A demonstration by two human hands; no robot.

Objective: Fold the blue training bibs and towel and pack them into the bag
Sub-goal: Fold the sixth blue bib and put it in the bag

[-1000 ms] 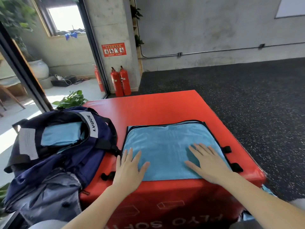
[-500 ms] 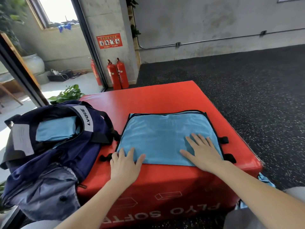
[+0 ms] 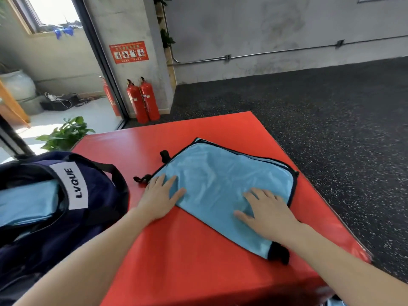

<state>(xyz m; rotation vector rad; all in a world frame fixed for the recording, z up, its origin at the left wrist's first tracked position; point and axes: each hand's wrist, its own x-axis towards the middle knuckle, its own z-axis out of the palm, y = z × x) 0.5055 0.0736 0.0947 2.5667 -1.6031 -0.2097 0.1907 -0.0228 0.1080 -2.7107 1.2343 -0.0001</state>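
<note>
Blue training bib (image 3: 223, 184), folded flat, lies on top of the red padded box (image 3: 194, 250), set at an angle to the box's edges, with black trim along its far and right edges and black strap ends at its left corner and near corner. Left hand (image 3: 160, 198) rests flat, fingers straight and slightly spread, on the bib's left corner, its palm partly on the red surface. Right hand (image 3: 268, 214) lies flat with fingers spread on the bib's right portion, pressing the cloth; neither hand grasps anything. Dark navy bag (image 3: 55, 208), with a white "LVQUE" label, stands open at the box's left side; another folded light-blue cloth (image 3: 26, 205) sits inside its opening. Two red fire extinguishers (image 3: 143, 100) stand against the concrete pillar beyond, beside a green plant (image 3: 66, 133) at the doorway.
</note>
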